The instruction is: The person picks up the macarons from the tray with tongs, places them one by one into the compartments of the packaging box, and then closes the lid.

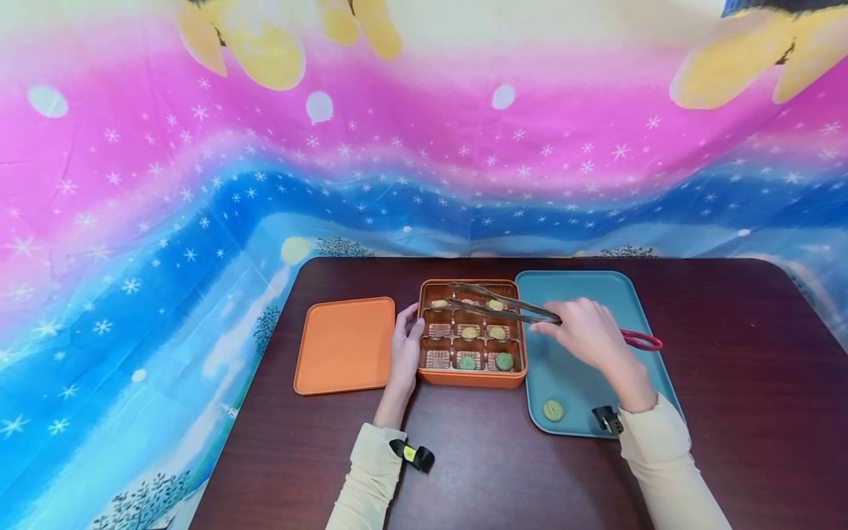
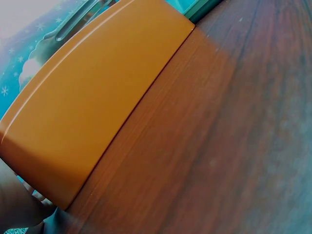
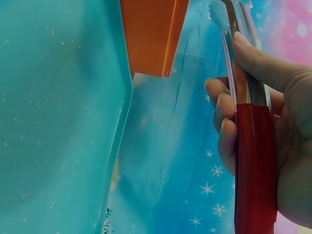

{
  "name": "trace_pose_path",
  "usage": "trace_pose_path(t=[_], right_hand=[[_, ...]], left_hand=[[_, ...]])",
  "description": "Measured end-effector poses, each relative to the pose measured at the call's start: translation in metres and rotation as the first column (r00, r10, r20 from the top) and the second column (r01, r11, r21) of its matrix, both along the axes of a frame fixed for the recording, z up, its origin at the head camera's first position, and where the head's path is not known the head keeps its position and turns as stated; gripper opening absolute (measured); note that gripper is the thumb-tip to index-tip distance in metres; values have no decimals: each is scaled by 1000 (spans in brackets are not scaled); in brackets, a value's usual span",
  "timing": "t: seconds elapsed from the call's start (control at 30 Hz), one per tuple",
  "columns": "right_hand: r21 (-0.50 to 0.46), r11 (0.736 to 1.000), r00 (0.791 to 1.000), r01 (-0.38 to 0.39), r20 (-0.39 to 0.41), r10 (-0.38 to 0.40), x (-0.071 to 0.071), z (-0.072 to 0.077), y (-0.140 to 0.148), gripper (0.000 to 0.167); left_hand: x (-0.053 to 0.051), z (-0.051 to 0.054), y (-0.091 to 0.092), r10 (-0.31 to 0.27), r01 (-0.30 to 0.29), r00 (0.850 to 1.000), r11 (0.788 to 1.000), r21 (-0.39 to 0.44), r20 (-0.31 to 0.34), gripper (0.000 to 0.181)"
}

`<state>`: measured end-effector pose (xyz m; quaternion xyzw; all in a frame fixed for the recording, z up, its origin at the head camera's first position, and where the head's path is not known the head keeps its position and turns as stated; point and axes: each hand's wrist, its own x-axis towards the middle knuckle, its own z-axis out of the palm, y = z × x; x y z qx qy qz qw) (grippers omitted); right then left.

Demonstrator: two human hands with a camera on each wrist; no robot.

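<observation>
My right hand [image 1: 586,331] grips metal tongs [image 3: 256,165] with red handles, between thumb and fingers. The tongs' tips stand a little apart above the back row of an orange box [image 1: 473,378]; no cookie shows between them. Brown dividers split the box into compartments. Yellow cookies [image 1: 497,333], a pinkish one at the back and green cookies [image 1: 504,361] lie in several of them. The middle and front compartments on the left show only their patterned liner [image 1: 438,359]. My left hand [image 1: 404,350] rests against the box's left side, fingers fairly straight.
A teal tray [image 1: 579,368] stands right beside the box, with one greenish cookie [image 1: 553,410] near its front left corner and crumbs scattered on it. To the left lies an orange lid [image 1: 346,346] on the dark wooden table [image 1: 477,456]. A patterned cloth [image 1: 424,147] hangs behind.
</observation>
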<state>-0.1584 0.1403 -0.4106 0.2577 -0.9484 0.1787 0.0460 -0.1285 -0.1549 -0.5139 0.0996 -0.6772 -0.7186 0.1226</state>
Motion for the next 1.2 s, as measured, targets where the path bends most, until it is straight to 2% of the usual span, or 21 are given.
trace_pose_path(t=[0.27, 0.47, 0.67, 0.83, 0.97, 1.07, 1.2], right_hand=[[6, 1000, 1000, -12, 16, 12, 2, -4, 2, 30], [-20, 999, 999, -30, -21, 29, 6, -9, 6, 22], [-42, 999, 997, -31, -66, 28, 9, -12, 12, 21], [-32, 999, 997, -5, -83, 2, 12, -14, 22, 24], [-55, 998, 999, 32, -42, -34, 13, -14, 32, 30], [-83, 994, 998, 65, 11, -64, 14, -14, 38, 34], [-100, 991, 996, 92, 24, -90, 13, -13, 47, 36]], left_hand=[[1, 1, 1, 3, -3, 1000, 1000, -10, 12, 39], [0, -1, 1, -7, 6, 1000, 1000, 13, 21, 39], [0, 1, 1, 5, -5, 1000, 1000, -4, 24, 39], [2, 8, 2, -12, 12, 1000, 1000, -19, 26, 39], [5, 16, 4, -14, 15, 1000, 1000, -23, 25, 40], [4, 9, 3, -4, 4, 1000, 1000, -19, 12, 40], [1, 1, 0, -4, 4, 1000, 1000, -6, 10, 40]])
